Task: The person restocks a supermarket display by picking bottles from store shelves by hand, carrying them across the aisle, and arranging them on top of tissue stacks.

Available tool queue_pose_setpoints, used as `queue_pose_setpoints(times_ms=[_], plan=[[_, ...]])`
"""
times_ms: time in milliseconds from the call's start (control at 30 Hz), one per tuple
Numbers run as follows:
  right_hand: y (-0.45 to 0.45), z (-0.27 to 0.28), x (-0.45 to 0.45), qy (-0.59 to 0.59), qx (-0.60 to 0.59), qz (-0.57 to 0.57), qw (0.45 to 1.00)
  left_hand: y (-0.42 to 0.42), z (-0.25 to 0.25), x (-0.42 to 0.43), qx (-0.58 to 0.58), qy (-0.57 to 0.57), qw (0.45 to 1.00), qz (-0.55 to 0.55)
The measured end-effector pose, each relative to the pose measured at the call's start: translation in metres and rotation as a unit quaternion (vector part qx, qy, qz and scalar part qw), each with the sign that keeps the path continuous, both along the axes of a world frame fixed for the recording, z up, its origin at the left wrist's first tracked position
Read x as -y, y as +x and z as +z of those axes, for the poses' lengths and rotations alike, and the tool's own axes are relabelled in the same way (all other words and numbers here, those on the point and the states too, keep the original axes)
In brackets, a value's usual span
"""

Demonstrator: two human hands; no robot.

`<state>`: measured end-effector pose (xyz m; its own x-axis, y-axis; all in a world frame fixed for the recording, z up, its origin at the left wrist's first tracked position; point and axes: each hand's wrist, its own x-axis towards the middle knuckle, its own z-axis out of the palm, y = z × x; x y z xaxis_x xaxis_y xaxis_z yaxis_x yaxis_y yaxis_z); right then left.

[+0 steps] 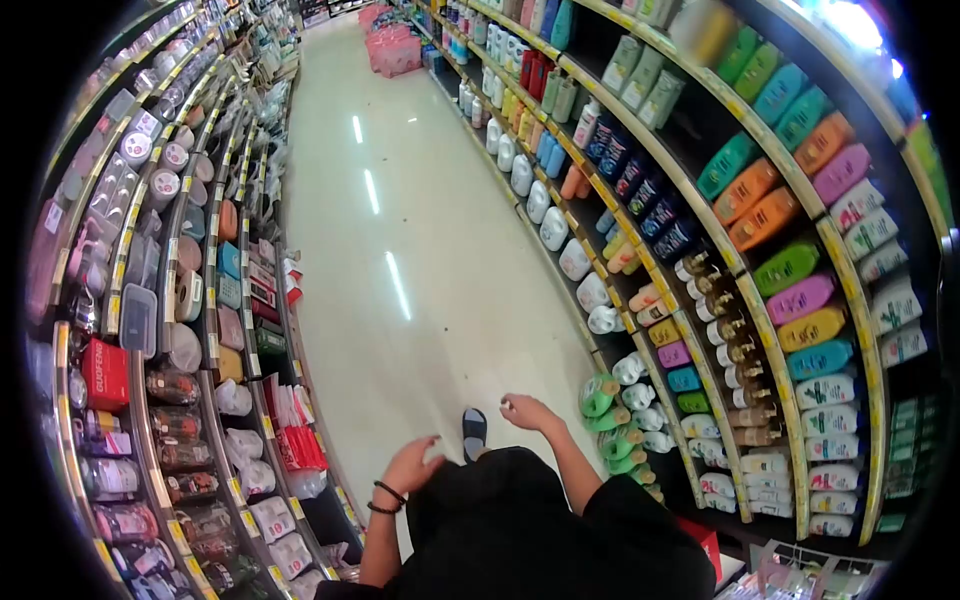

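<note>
My left hand (411, 466), with dark bead bracelets on its wrist, is held in front of my body at the left. Its fingers are apart and loosely bent, and nothing shows in them. To the right, my right hand (529, 411) is closed with the fingers curled in. A tiny pale spot shows at its fingertips, too small to name. Both hands hang over the aisle floor (450, 340), apart from the shelves. Between them one foot in a dark slide sandal (474, 432) steps forward.
Shelves of jars, plastic boxes and a red box (106, 374) line the left side. Along the right stand coloured bottles (787, 268) and white jugs (553, 229), with green-and-clear bottles (600, 395) low near my right side. Pink bundles (392, 50) lie at the aisle's far end.
</note>
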<state>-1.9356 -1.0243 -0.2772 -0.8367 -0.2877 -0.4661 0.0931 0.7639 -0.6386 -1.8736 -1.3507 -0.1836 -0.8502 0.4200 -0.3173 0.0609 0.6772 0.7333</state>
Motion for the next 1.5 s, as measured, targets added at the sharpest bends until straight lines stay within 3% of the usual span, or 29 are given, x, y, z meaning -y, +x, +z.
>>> queue_pose_setpoints(times_ms=[100, 167, 300, 433, 533, 633, 733, 833, 967, 1033, 1233, 1333, 1433, 1500], plan=[[-0.075, 0.022, 0.014, -0.023, -0.026, -0.002, 0.999, -0.088, 0.023, 0.015, -0.062, -0.034, 0.994, 0.079], [-0.118, 0.033, 0.018, -0.039, -0.021, 0.000, 0.999, -0.140, 0.030, 0.018, -0.106, 0.011, 0.986, 0.126], [-0.189, 0.037, 0.013, -0.050, 0.023, 0.019, 0.998, -0.227, 0.023, 0.007, -0.081, 0.078, 0.980, 0.163], [-0.254, 0.007, -0.021, -0.024, 0.046, 0.003, 0.999, -0.306, -0.003, -0.009, -0.006, 0.092, 0.993, 0.069], [-0.305, -0.008, -0.053, 0.036, 0.088, -0.076, 0.993, -0.381, -0.024, -0.018, 0.044, 0.083, 0.996, 0.001], [-0.350, -0.018, -0.083, 0.046, 0.101, -0.144, 0.983, -0.476, -0.021, -0.025, 0.024, 0.029, 0.997, -0.061], [-0.399, -0.011, -0.098, 0.041, 0.068, -0.173, 0.982, -0.584, -0.020, -0.033, -0.023, 0.061, 0.994, -0.086], [-0.439, 0.001, -0.103, -0.070, 0.003, -0.303, 0.951, -0.698, -0.003, -0.062, -0.109, 0.015, 0.986, -0.128], [-0.494, 0.029, -0.105, -0.185, -0.036, -0.437, 0.879, -0.810, 0.048, -0.142, -0.163, 0.107, 0.965, -0.178], [-0.520, 0.041, -0.112, -0.195, -0.062, -0.452, 0.868, -0.847, 0.063, -0.195, -0.167, 0.167, 0.948, -0.214], [-0.599, 0.061, -0.145, -0.263, -0.154, -0.543, 0.783, -0.941, 0.115, -0.381, -0.105, 0.325, 0.882, -0.325], [-0.644, 0.067, -0.162, -0.295, -0.199, -0.566, 0.743, -0.977, 0.139, -0.475, -0.062, 0.400, 0.862, -0.305], [-0.689, 0.093, -0.185, -0.318, -0.249, -0.565, 0.719, -1.015, 0.152, -0.568, -0.051, 0.442, 0.841, -0.310], [-0.720, 0.111, -0.198, -0.295, -0.264, -0.562, 0.727, -1.048, 0.148, -0.631, -0.122, 0.360, 0.869, -0.316]])
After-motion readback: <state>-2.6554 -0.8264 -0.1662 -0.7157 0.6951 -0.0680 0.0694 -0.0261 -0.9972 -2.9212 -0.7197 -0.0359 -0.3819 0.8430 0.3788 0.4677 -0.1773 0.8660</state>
